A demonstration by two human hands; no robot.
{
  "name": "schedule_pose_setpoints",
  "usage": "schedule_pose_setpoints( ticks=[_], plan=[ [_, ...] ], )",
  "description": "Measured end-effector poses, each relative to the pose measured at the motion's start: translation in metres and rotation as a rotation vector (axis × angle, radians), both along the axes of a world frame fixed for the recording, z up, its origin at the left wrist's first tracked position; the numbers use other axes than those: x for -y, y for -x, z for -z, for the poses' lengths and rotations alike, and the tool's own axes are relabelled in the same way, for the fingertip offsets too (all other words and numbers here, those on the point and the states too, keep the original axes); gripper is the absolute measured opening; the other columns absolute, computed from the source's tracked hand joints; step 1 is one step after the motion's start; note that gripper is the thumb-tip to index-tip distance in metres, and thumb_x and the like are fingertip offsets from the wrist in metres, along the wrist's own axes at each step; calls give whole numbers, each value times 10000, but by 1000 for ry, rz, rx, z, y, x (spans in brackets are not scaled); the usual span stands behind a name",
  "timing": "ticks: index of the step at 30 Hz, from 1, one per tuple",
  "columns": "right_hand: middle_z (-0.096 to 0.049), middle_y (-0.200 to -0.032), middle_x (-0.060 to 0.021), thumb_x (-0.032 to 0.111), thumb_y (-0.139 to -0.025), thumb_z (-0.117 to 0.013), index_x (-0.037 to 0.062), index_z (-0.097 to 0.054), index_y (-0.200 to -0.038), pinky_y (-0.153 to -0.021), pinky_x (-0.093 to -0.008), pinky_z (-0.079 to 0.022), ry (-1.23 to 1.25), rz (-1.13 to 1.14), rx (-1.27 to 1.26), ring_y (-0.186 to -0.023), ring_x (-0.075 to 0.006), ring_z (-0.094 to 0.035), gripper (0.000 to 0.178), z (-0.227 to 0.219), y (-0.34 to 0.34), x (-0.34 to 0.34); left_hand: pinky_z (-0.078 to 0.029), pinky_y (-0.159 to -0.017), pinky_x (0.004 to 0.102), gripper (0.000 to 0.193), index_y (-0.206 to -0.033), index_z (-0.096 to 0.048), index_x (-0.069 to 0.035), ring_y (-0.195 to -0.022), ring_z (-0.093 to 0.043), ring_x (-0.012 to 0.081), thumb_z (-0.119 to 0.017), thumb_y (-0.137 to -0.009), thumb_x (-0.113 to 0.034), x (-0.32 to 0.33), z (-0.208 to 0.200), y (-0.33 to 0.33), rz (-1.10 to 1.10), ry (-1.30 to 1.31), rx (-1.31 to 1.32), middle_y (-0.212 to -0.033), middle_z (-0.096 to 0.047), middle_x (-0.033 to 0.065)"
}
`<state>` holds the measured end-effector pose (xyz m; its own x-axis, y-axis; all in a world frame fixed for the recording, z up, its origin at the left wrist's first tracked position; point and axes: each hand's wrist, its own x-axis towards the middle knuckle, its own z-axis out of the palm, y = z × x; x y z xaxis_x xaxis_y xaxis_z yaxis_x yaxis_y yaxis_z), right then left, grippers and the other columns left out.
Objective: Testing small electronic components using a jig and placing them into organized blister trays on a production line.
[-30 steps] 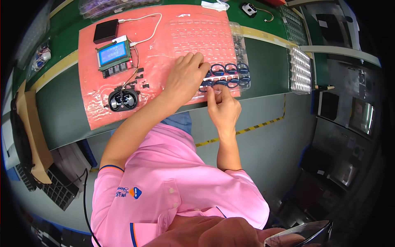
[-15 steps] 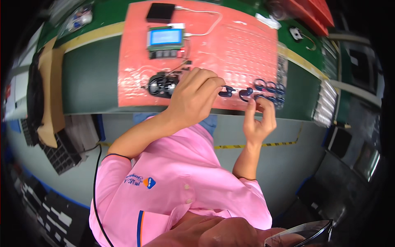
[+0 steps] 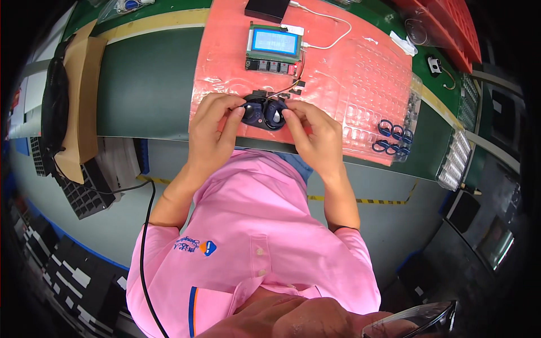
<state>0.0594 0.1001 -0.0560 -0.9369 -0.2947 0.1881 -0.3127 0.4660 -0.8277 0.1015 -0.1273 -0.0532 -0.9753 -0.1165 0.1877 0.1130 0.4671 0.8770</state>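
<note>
A small black fixture (image 3: 264, 125) with a shiny rounded top lies near the front edge of the pink mat (image 3: 225, 67). Two dark blue ear-hook earphones sit in it side by side. My left hand (image 3: 213, 132) is closed, thumb and fingers pinching the left earphone (image 3: 253, 114) at its outer edge. On the other side, my right hand (image 3: 316, 132) grips the right earphone (image 3: 275, 114) between thumb and index finger. Thin wires run from behind the fixture to a green circuit board (image 3: 275, 42) with a lit blue display and several buttons.
A white cable (image 3: 345, 28) links the board with a black box (image 3: 267, 9). At right, several ear-hook earphones (image 3: 394, 138) lie in a clear blister tray (image 3: 416, 96). A red bin (image 3: 456, 28) stands far right, with a cardboard box (image 3: 83, 107) at left.
Both hands have come to the fixture; the right hand has moved left, away from the tray. Loose earphones beside the tray are gone, and two now sit in the fixture. The view has shifted.
</note>
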Motion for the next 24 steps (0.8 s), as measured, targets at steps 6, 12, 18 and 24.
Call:
schedule_pose_setpoints(
  ticks=[6,12,18,24],
  plan=[
    [-793,-952,-118,49,-999,-781,-7,-762,-1159,-653,-286,-575,-94,67,51,-739,-149,-744,170,0,-3,7,-558,-824,381,166,-1133,-722,15,-951,-681,301,-716,-968,32,-2,0,6,24,63,33,-1093,-681,145],
    [-734,-956,-114,23,-1000,-756,-8,-740,-1216,-672,-294,-557,-63,84,54,-750,-170,-705,219,3,-14,13,-539,-833,415,224,-1160,-732,-6,-962,-654,324,-722,-938,23,0,6,6,35,62,-29,-1093,-663,143],
    [-610,-1024,-124,1,-962,-745,-13,-707,-1266,-726,-324,-530,-12,21,46,-836,-207,-626,307,12,-15,20,-532,-850,428,323,-1205,-724,3,-978,-643,333,-747,-883,-6,9,17,10,157,214,-117,-1103,-652,142],
    [-594,-1088,-156,49,-874,-810,-12,-670,-1323,-781,-354,-533,-2,-29,77,-903,-254,-615,474,7,-13,22,-533,-865,427,387,-1223,-710,17,-1006,-637,349,-789,-851,-54,12,13,10,207,199,-109,-1137,-634,161]
  ],
)
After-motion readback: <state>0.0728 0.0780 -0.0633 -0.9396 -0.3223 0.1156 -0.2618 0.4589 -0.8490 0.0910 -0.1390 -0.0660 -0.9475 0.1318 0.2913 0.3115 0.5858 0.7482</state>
